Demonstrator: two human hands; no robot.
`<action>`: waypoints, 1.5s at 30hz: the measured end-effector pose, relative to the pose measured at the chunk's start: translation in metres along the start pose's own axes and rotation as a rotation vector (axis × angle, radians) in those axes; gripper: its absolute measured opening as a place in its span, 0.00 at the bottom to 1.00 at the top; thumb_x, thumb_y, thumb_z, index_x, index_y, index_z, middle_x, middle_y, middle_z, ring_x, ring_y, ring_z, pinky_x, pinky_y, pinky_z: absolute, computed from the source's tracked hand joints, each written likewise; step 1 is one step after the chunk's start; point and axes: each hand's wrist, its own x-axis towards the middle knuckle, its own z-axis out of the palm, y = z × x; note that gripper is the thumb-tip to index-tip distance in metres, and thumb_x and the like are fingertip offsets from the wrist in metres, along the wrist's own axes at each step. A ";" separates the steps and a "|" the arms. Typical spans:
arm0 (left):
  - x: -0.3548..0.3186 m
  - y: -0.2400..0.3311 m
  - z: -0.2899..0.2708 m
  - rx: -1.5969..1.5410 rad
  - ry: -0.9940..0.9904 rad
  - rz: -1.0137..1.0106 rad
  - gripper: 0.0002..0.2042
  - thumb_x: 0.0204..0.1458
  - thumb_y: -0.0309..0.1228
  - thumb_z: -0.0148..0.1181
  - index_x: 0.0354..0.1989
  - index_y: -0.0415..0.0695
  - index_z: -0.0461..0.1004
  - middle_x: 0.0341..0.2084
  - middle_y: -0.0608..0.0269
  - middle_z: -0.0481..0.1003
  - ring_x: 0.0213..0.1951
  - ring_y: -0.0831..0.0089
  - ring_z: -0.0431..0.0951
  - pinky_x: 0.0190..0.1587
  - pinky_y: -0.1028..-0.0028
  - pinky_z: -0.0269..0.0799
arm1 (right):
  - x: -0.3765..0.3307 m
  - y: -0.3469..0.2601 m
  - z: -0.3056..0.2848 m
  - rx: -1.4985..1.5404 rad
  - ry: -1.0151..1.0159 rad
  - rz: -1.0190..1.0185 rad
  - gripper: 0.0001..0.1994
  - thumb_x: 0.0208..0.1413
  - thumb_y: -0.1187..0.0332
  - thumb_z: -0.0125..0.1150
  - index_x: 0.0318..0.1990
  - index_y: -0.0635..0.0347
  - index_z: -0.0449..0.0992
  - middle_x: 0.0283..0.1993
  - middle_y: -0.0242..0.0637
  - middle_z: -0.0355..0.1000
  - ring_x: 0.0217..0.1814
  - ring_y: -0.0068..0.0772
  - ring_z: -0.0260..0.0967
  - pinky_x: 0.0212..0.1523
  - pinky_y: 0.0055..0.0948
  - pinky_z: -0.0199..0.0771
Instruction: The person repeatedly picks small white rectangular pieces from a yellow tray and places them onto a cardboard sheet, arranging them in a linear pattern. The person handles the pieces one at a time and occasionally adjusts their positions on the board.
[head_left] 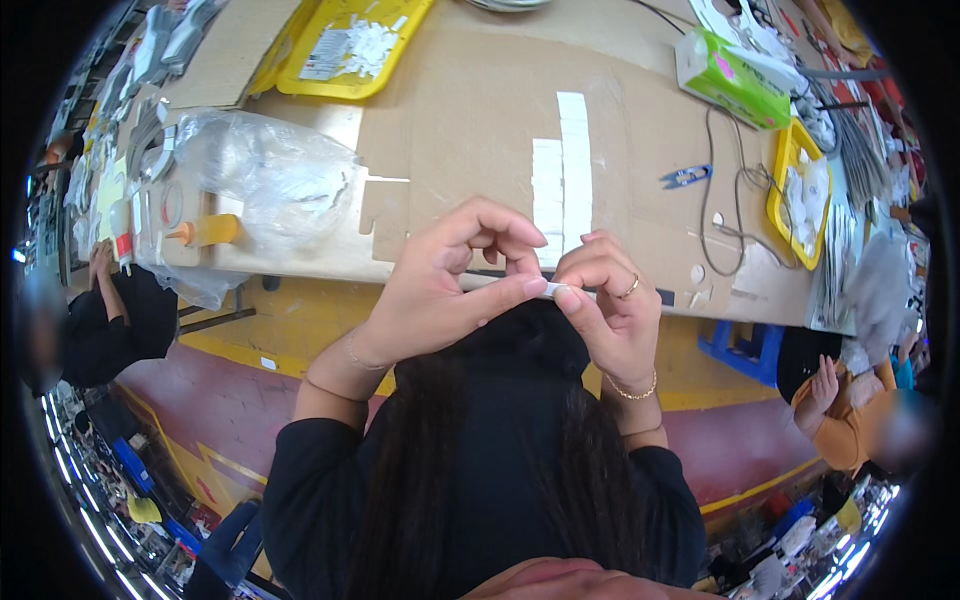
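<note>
Between both hands, near the table's front edge, is a small white strip [550, 289]. My left hand [455, 275] pinches its left end with thumb and index finger. The thumb and fingers of my right hand [610, 300] close on its right end. Just beyond the hands, two columns of white pieces [575, 170] lie side by side on the cardboard-covered table [470, 120]. The right column reaches farther back than the left one. What the strip is made of is too small to tell.
Blue thread snips [687, 177] and a dark cord [740, 235] lie to the right. A yellow tray [345, 88] of white pieces stands back left, another yellow tray [778, 215] at right. Also there: a green tissue pack [735, 85], clear plastic bag [265, 170], yellow bottle [215, 230].
</note>
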 end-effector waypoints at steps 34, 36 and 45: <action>0.136 -0.119 -0.108 1.057 0.126 0.208 0.10 0.54 0.29 0.59 0.43 0.41 0.79 0.45 0.55 0.74 0.48 0.57 0.74 0.52 0.65 0.70 | -0.025 0.081 -0.011 -0.866 0.181 0.414 0.22 0.51 0.68 0.67 0.55 0.61 0.72 0.60 0.49 0.64 0.62 0.50 0.60 0.62 0.43 0.60; 0.139 -0.123 -0.096 1.046 0.050 0.180 0.11 0.54 0.30 0.59 0.43 0.41 0.79 0.47 0.57 0.74 0.49 0.58 0.74 0.53 0.66 0.69 | -0.029 0.080 -0.015 -0.805 0.202 0.430 0.22 0.52 0.68 0.66 0.55 0.62 0.72 0.59 0.50 0.65 0.61 0.51 0.61 0.62 0.43 0.61; 0.133 -0.153 -0.078 1.127 0.014 0.290 0.12 0.57 0.32 0.56 0.46 0.43 0.78 0.56 0.55 0.71 0.59 0.56 0.68 0.59 0.64 0.65 | -0.039 0.077 -0.026 -0.665 0.213 0.470 0.22 0.53 0.70 0.65 0.55 0.65 0.71 0.58 0.50 0.66 0.60 0.51 0.63 0.61 0.39 0.63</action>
